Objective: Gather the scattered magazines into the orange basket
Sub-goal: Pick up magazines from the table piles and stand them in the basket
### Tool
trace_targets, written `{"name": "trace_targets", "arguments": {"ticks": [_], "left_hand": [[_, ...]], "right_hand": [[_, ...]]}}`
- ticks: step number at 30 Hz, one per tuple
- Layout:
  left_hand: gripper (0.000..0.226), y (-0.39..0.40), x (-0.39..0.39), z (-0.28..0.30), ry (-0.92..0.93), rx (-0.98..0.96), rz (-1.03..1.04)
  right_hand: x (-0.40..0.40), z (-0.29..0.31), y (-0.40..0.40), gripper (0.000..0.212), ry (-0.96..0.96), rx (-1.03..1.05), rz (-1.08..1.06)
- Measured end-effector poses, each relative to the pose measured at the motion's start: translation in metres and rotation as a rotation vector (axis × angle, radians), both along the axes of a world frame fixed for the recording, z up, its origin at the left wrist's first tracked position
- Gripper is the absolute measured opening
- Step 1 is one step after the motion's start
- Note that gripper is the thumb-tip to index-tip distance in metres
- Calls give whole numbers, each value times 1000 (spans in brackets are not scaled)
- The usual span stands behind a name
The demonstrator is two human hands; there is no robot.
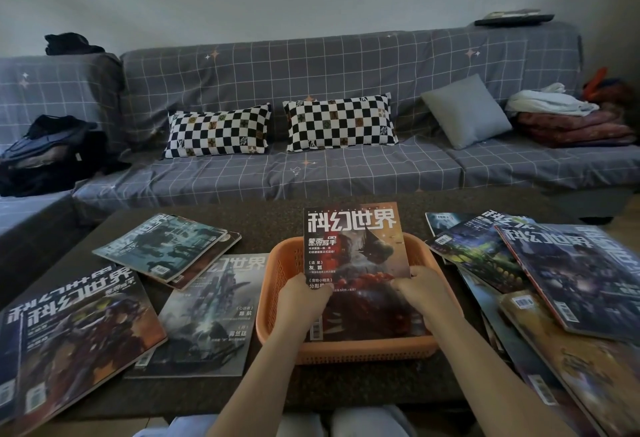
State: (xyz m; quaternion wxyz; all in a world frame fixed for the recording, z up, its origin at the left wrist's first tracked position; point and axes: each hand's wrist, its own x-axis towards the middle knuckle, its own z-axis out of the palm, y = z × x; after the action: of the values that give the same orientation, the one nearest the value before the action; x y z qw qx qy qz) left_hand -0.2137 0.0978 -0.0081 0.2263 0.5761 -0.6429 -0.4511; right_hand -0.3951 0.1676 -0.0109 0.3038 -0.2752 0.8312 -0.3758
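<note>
An orange basket [349, 350] sits in the middle of the dark table. A magazine with a red-orange cover [353, 246] tilts up over it, far edge raised, and at least one more lies flat under it inside the basket. My left hand [301, 292] grips its lower left edge and my right hand [420, 289] its lower right edge. Left of the basket lie a grey-blue magazine [207, 315], a teal pair [162, 246] and a red-brown one [83, 336]. To the right, several magazines [561, 280] overlap in a loose pile.
The dark table [346, 388] ends just before my knees. Behind it runs a grey checked sofa [311, 173] with two chequered pillows, a grey cushion, folded blankets at the right and a black bag [52, 156] at the left.
</note>
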Motion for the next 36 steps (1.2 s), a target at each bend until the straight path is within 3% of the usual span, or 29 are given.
{"name": "trace_targets", "arguments": {"ticks": [5,13,16,19,22,24,30,36], "left_hand": [[12,1,0,0,1,0,-28],[18,2,0,1,36,2,13],[51,5,4,8,-4,-56,22],[34,-1,14,18,77,-181,18],[42,-12,26,34,123,-251,59],[49,-24,37,42,133,-281,99],[42,-69,86,53,170,-307,210],[39,-132,129,29,146,-223,341]], "right_hand": [[0,6,0,17,-152,-41,-70],[9,13,5,35,-40,-8,-28],[12,18,6,57,89,-142,-7],[23,32,5,62,233,-294,41],[41,48,-12,68,233,-399,147],[58,59,-30,64,155,-470,234],[110,72,-101,50,107,-505,478],[154,55,-185,45,86,-428,610]]}}
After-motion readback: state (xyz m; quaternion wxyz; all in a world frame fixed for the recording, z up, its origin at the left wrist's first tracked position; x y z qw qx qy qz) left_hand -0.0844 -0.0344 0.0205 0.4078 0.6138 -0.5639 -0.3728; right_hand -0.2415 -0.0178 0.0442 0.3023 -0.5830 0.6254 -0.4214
